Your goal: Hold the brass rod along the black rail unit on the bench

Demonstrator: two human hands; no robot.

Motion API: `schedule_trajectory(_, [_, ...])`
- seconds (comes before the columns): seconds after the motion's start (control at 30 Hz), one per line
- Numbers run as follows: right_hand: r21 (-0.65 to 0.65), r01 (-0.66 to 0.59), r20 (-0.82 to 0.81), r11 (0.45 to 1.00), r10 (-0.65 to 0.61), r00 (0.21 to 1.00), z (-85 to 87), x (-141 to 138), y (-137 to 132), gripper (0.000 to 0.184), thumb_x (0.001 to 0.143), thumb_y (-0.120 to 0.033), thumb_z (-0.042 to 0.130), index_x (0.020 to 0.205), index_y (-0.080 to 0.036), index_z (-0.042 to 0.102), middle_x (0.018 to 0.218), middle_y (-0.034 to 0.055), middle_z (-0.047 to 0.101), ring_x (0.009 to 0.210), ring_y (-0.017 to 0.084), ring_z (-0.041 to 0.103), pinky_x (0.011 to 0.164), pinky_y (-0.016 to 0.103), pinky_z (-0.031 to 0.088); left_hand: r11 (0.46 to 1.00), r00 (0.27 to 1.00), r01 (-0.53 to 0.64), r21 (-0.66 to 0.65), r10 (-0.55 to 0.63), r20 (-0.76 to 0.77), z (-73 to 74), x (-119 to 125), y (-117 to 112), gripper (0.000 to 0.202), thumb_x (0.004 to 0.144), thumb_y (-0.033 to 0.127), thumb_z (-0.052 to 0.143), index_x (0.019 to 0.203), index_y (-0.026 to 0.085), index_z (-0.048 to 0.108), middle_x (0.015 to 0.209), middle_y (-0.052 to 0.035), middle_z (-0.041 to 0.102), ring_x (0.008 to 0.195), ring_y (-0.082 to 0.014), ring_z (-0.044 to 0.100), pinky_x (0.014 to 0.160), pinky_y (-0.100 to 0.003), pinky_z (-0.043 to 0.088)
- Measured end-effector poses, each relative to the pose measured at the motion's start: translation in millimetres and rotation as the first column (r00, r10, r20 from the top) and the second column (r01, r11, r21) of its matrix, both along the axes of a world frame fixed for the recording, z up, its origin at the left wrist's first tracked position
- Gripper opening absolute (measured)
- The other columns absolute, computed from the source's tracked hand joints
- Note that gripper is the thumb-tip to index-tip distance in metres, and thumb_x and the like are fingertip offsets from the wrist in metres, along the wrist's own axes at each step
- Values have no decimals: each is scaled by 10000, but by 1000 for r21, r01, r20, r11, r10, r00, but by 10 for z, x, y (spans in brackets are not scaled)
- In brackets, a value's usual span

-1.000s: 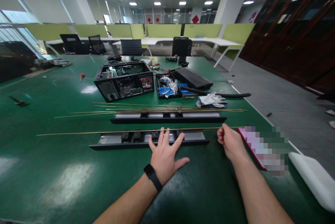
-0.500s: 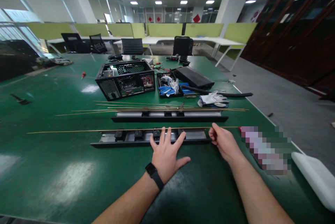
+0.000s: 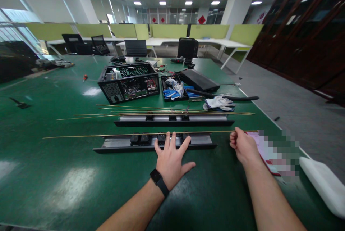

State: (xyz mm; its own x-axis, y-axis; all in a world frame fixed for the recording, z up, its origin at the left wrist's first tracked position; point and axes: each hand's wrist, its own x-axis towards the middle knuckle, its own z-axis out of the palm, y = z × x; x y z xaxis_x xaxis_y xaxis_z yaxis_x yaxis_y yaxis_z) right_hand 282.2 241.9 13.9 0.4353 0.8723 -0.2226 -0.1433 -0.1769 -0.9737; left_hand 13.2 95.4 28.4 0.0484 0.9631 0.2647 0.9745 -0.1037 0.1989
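My left hand (image 3: pixel 172 161), with a watch (image 3: pixel 156 177) on its wrist, lies with fingers spread over the middle of the nearer dark rail (image 3: pixel 115 149). Its fingertips reach the black blocks seated in the rail's channel, partly covering them. Two black blocks (image 3: pixel 139 139) sit close together left of that hand. A long thin brass-coloured rod (image 3: pixel 81 136) runs along the rail's back side, past both ends. Right of the rail, my right hand (image 3: pixel 244 146) is closed in a pinch on the rod near its right end.
Behind lies a second rail (image 3: pixel 172 123) with several similar rods (image 3: pixel 88 114) across it. Farther back are an open black computer case (image 3: pixel 129 83), a tray (image 3: pixel 185 97) with gloves, a white glove (image 3: pixel 219 103) and a black tube (image 3: pixel 242 98). A white object (image 3: pixel 322 184) lies right.
My right hand has moved right, and the rod has slid right with it. The leftmost black block has shifted right, up beside its neighbour. My left hand has stayed in place.
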Motion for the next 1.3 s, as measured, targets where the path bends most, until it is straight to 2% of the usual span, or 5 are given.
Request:
schedule_trajectory(0.27, [49, -134, 17, 990, 134, 991, -54, -95, -59, 387, 798, -495, 771, 651, -196, 574, 613, 4, 529, 502, 91, 423, 396, 191, 278, 1000, 1000, 6, -14, -5, 4, -6, -3, 12, 895, 848, 740, 689, 1626, 478, 333, 1675, -188, 411, 1561, -447, 319, 1136, -839, 221])
schedule_trajectory(0.57, [7, -373, 89, 928, 371, 924, 5, -411, -232, 588, 738, -750, 778, 653, -184, 643, 656, 29, 570, 572, 115, 452, 469, 216, 308, 1000, 1000, 13, -7, -12, 7, -15, -8, 10, 891, 848, 754, 678, 1624, 478, 338, 1673, -203, 410, 1567, -440, 317, 1134, -840, 223])
schedule_trajectory(0.8, [-42, -398, 189, 916, 399, 897, 41, -459, -270, 620, 771, -802, 713, 676, -191, 671, 737, 54, 640, 649, 143, 525, 511, 223, 323, 1000, 1000, 9, -10, -9, -3, -11, -1, 10, 893, 849, 745, 684, 1626, 469, 340, 1676, -208, 403, 1569, -446, 311, 1131, -845, 223])
schedule_trajectory(1.2, [18, -336, -116, 942, 336, 935, 20, -388, -198, 547, 650, -677, 887, 659, -193, 634, 637, 5, 527, 553, 106, 406, 445, 227, 272, 1000, 1000, 5, -26, -5, 1, 4, 3, 5, 903, 846, 755, 683, 1627, 485, 320, 1680, -206, 398, 1585, -424, 295, 1137, -838, 217])
schedule_trajectory(1.3, [35, -339, -88, 940, 340, 936, 11, -408, -210, 536, 670, -672, 886, 668, -194, 644, 639, 4, 533, 558, 106, 411, 456, 229, 280, 999, 1000, 8, -33, -8, 3, 14, 0, 5, 893, 849, 760, 674, 1625, 485, 327, 1681, -204, 396, 1584, -424, 295, 1138, -836, 216])
